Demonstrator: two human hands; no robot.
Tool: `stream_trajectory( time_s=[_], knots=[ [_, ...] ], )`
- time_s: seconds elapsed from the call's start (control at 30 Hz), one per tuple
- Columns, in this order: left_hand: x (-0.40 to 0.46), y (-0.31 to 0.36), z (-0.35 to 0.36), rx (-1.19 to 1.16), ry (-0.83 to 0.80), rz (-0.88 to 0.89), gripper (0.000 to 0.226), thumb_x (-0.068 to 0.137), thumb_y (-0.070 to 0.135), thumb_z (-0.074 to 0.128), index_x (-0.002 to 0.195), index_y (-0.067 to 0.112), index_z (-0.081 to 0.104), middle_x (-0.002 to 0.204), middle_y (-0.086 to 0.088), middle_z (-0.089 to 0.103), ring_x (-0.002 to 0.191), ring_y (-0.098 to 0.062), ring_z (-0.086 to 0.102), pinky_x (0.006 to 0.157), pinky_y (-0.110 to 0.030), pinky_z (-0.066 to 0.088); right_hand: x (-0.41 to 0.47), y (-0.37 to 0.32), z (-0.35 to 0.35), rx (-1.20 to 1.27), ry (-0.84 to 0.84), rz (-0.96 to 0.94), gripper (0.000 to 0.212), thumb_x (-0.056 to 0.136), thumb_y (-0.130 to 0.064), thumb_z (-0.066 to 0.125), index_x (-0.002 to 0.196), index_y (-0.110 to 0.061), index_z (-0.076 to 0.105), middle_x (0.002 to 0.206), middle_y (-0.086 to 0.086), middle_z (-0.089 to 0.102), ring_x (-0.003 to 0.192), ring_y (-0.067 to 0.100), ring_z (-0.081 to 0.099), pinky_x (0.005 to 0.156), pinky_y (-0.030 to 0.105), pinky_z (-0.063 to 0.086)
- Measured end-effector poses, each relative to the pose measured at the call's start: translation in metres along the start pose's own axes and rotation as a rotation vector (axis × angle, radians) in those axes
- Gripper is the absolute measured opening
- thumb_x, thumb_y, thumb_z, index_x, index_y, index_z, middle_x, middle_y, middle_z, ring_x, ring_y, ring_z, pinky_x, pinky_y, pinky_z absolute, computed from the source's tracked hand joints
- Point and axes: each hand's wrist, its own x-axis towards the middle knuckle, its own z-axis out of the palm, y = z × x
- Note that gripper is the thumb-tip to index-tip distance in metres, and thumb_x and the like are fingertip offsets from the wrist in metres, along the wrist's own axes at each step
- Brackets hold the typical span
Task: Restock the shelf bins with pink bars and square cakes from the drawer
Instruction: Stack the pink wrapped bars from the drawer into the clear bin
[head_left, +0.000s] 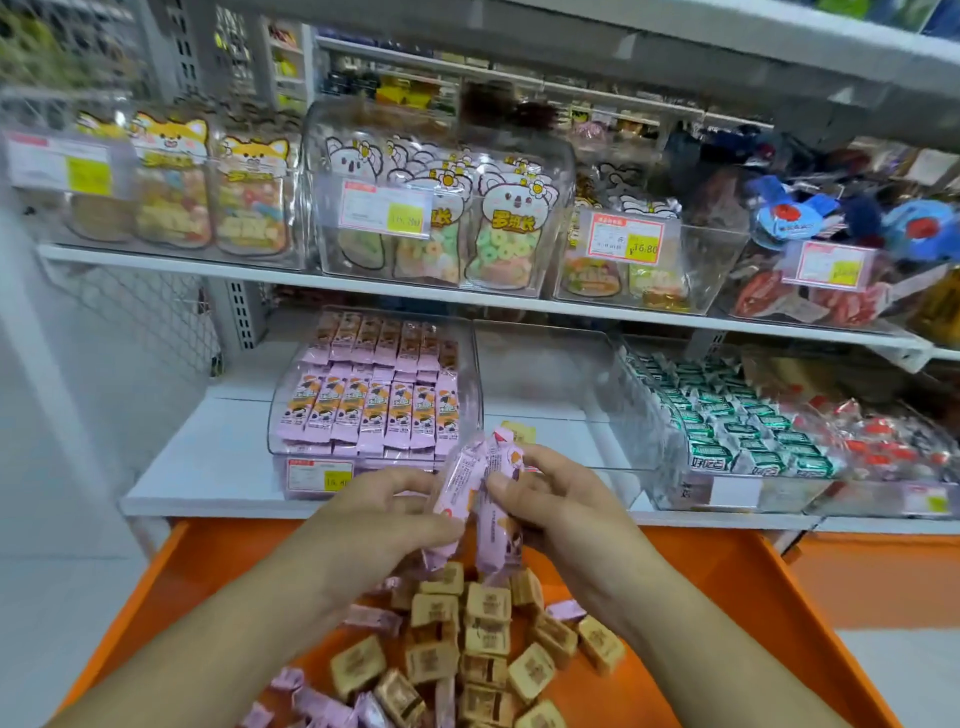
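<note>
Pink bars (475, 499): grasped upright by left hand (384, 514) and right hand (550, 499)
Drawer (727, 597): orange, near, square cakes (488, 639) inside

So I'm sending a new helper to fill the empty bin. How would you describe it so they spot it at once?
On the lower white shelf, just above the open orange drawer, stand clear plastic bins. The empty bin is the middle one, between the bin of pink bars and the bin of green-wrapped sweets. It alone holds nothing.

Pink bars (475, 499) upright; square cakes (488, 642) heaped in drawer (727, 597).
</note>
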Motion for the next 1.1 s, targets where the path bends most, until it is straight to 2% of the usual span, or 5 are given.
stream_trajectory(
  time_s=[0.1, 0.23, 0.4, 0.83, 1.1],
  knots=[
    [0.005, 0.004, 0.000, 0.038, -0.015, 0.003, 0.027, 0.090, 0.010, 0.078, 0.115, 0.015, 0.069, 0.100, -0.005, 0.080, 0.096, -0.029, 0.076, 0.086, -0.047, 0.062, 0.006, 0.001, 0.003, -0.153, 0.080, -0.052, 0.032, 0.088, -0.023, 0.084, 0.115, -0.030, 0.069, 0.076, -0.015, 0.070, 0.075, 0.007, 0.069, 0.078, 0.029, 0.053],
    [0.010, 0.006, 0.000, 0.039, -0.010, 0.025, 0.024, 0.091, 0.009, 0.077, 0.113, 0.016, 0.070, 0.097, -0.005, 0.080, 0.087, -0.023, 0.077, 0.074, -0.037, 0.064, 0.015, 0.000, 0.010, -0.253, 0.073, -0.036, 0.070, 0.072, -0.056, 0.090, 0.132, -0.032, 0.064, 0.112, -0.001, 0.068, 0.099, 0.021, 0.072, 0.095, 0.047, 0.058],
    [0.014, 0.007, -0.004, -0.031, 0.024, 0.033, 0.019, 0.091, 0.004, 0.075, 0.099, 0.021, 0.074, 0.079, 0.002, 0.078, 0.075, -0.016, 0.075, 0.069, -0.034, 0.063, 0.016, -0.003, 0.006, -0.181, -0.016, -0.108, 0.040, 0.089, -0.004, 0.080, 0.124, -0.023, 0.069, 0.093, -0.009, 0.074, 0.092, 0.024, 0.076, 0.086, 0.037, 0.061],
    [0.011, 0.002, -0.011, -0.164, -0.017, -0.015, 0.035, 0.093, 0.003, 0.071, 0.127, 0.011, 0.066, 0.108, -0.017, 0.078, 0.097, -0.037, 0.076, 0.081, -0.049, 0.063, 0.009, -0.011, 0.021, -0.208, 0.100, -0.216, 0.061, 0.086, -0.009, 0.084, 0.126, -0.045, 0.055, 0.098, -0.003, 0.059, 0.069, 0.007, 0.067, 0.070, 0.025, 0.059],
    [0.006, 0.002, -0.009, -0.100, 0.030, 0.029, 0.038, 0.087, -0.002, 0.078, 0.117, 0.016, 0.064, 0.093, -0.003, 0.081, 0.081, -0.030, 0.078, 0.086, -0.052, 0.063, 0.014, -0.012, 0.022, -0.505, 0.075, -0.337, 0.083, 0.082, -0.028, 0.089, 0.137, -0.064, 0.039, 0.131, -0.018, 0.045, 0.102, 0.003, 0.063, 0.079, 0.025, 0.056]
  ],
)
